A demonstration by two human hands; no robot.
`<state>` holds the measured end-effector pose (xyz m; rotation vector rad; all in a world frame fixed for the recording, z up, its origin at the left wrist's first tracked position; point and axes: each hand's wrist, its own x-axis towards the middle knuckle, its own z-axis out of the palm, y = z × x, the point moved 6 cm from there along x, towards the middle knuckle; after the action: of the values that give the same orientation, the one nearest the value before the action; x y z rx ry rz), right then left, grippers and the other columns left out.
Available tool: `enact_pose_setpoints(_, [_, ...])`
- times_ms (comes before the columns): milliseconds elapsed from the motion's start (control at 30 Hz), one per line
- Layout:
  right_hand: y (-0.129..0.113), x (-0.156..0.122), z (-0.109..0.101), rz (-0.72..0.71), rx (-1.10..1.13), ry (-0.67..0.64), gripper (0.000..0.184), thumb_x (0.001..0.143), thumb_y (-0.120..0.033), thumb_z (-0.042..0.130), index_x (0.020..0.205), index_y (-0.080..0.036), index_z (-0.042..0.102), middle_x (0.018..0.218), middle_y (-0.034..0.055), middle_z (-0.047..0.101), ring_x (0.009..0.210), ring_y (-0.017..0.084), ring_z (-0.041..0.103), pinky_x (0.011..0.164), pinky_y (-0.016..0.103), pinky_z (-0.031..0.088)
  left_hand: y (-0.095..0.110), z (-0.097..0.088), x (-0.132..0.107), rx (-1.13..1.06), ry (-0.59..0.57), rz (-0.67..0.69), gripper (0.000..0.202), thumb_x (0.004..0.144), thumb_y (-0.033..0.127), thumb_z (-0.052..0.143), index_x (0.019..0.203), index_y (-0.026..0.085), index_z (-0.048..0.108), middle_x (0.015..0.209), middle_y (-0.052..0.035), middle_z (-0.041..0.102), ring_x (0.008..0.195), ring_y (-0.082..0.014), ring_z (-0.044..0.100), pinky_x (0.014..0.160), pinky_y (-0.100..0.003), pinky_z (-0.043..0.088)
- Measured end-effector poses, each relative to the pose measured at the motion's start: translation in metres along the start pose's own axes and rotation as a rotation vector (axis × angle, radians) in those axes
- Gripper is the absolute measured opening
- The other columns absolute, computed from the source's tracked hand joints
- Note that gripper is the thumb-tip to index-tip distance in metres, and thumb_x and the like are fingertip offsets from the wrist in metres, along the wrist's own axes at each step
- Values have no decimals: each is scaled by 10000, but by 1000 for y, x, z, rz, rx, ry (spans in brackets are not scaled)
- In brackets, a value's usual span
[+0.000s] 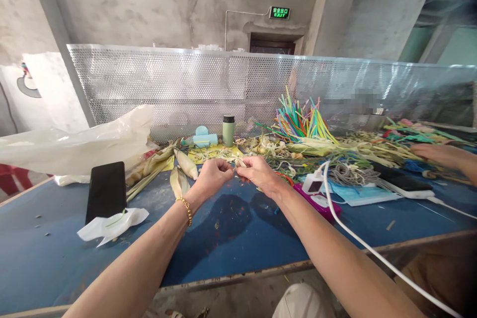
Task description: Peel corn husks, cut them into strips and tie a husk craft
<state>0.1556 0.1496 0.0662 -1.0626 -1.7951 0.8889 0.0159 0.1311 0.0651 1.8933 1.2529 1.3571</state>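
Observation:
Both hands meet above the blue table point(208, 243), fingertips almost touching. My left hand point(213, 176), with a gold bead bracelet at the wrist, is closed in a pinch; whatever lies between its fingers is too small to make out. Thumb and fingers of my right hand point(258, 174) pinch a small pale piece of corn husk point(240, 163). Corn husks point(179, 181) lie just left of my left hand, beside a pale husk-wrapped cone point(185, 164). Behind the hands, husk scraps cover a yellow sheet point(197, 153).
Left are a black phone point(107, 190), white paper point(115, 224) and a plastic bag point(85, 141). Behind stand a green tumbler point(228, 131) and colourful pipe cleaners point(303, 121). A white cable point(357, 241) crosses near my right forearm. Another person's hand point(434, 153) is far right.

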Motion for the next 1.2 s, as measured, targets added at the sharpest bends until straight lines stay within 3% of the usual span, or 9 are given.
enact_pose_setpoints(133, [1,-1,0,8,14,-32,175,665,-177,585,530,-190,476,458,-27,497,442,93,436,438,232,316,6,2,-3,3,-61,-5,91,659,193,534,605,152,594,544,34,534,522,-90,429,502,-217,307])
enact_pose_setpoints(333, [-1,-3,4,6,129,-176,210,654,-165,574,500,-196,434,463,-26,483,443,90,448,448,239,336,9,-4,-1,150,-33,82,113,676,176,535,564,166,526,522,42,470,530,-94,396,514,-230,275])
enact_pose_setpoints(433, [-1,-3,4,20,175,-194,132,654,-190,576,540,-179,510,488,-13,517,454,95,463,448,243,346,3,-4,1,44,-66,55,211,729,254,558,545,174,492,509,40,464,515,-92,380,506,-232,274])
enact_pose_setpoints(567, [-2,-2,3,13,213,-207,115,658,-207,580,559,-170,536,497,-10,526,455,97,467,452,244,350,-3,2,1,-168,-170,-16,272,781,385,576,620,166,565,551,13,536,532,-108,454,526,-237,335])
enact_pose_setpoints(700, [-1,-1,0,4,202,-180,131,655,-212,592,546,-173,531,492,-18,516,454,96,461,449,242,343,-3,7,0,-213,-220,-37,278,729,419,654,657,154,607,554,10,549,523,-107,471,529,-238,354])
enact_pose_setpoints(900, [0,-3,4,39,302,-254,124,630,-192,626,549,-165,534,497,-27,511,449,89,447,456,243,335,1,3,0,-93,-175,14,211,720,304,620,572,169,552,512,25,520,518,-105,459,522,-232,332])
enact_pose_setpoints(1033, [-5,-6,5,51,481,-348,124,643,-214,678,627,-159,568,525,-27,540,465,93,466,510,254,374,2,-9,2,144,2,85,205,690,183,579,511,181,480,488,40,463,513,-98,409,506,-230,270])
enact_pose_setpoints(1100, [-7,-6,4,31,520,-363,132,661,-229,697,668,-155,588,533,-24,553,476,95,478,535,258,386,-4,-13,5,144,32,41,162,687,179,581,540,181,514,497,38,480,506,-101,426,508,-231,284])
enact_pose_setpoints(1200, [-5,-5,2,32,512,-337,163,669,-252,724,667,-149,596,545,-18,561,479,92,477,523,255,380,-16,-15,7,-50,29,-98,78,710,243,589,680,173,609,597,11,584,512,-111,499,510,-232,335])
